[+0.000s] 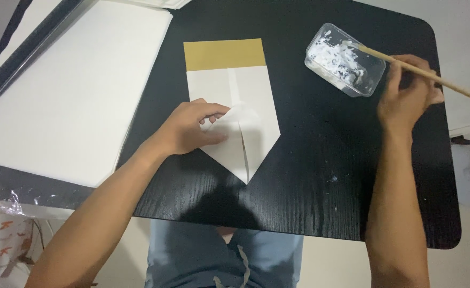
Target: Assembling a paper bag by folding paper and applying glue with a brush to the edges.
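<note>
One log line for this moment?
left hand pressing folded white-and-gold paper | right hand holding wooden stick in clear plastic paste tub

I see a black wood-grain counter (309, 181) with rounded corners, dotted with a few white flecks. A pale floor (331, 264) shows beneath its near edge. A large white board (69, 90) lies at the left, with crinkled clear plastic (11, 205) beside it. The light is soft and even.

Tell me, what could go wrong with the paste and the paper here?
Paste may drip off the stick in the right hand onto the black table. The left hand presses a small paper piece on the folded paper; if it slips, the folds could shift or crease.
</note>
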